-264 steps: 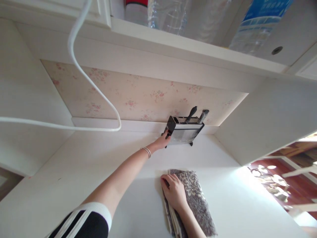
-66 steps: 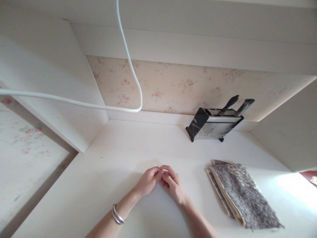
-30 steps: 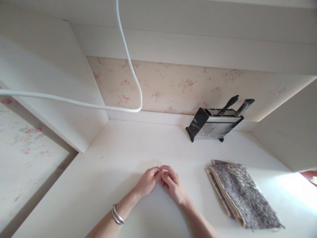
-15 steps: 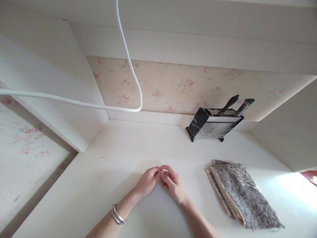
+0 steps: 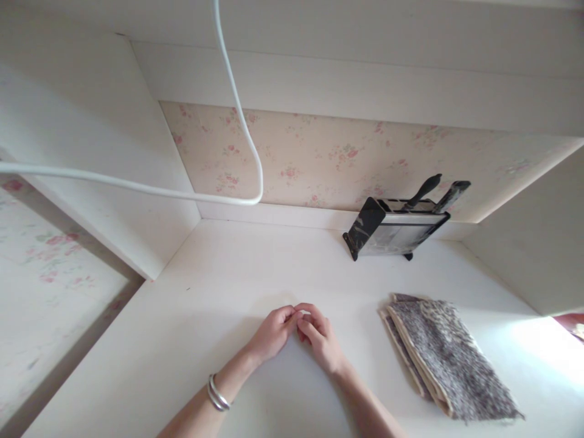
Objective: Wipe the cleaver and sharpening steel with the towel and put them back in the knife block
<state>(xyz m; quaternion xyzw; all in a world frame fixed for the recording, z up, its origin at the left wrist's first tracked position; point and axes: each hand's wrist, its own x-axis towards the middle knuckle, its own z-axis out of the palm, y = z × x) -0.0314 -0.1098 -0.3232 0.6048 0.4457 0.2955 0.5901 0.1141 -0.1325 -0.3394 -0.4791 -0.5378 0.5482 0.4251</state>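
My left hand (image 5: 272, 333) and my right hand (image 5: 319, 336) rest together on the white counter (image 5: 205, 286), fingertips touching, fingers curled loosely with nothing visible in them. A silver bracelet (image 5: 216, 393) sits on my left wrist. A folded grey leopard-print cloth (image 5: 449, 357) lies on the counter to the right of my right hand, apart from it. A black and metal knife holder (image 5: 396, 227) with two dark handles sticking up stands at the back against the wall.
A white cable (image 5: 237, 121) hangs in a loop in front of the floral wallpaper (image 5: 319, 158). White cabinet panels close in the left (image 5: 91, 152) and right (image 5: 538, 243) sides. Bright sunlight falls on the counter's right end.
Long before, my left hand was at the knife holder and my right hand on the cloth. Over the last two seconds both hands have stayed still, joined on the counter.
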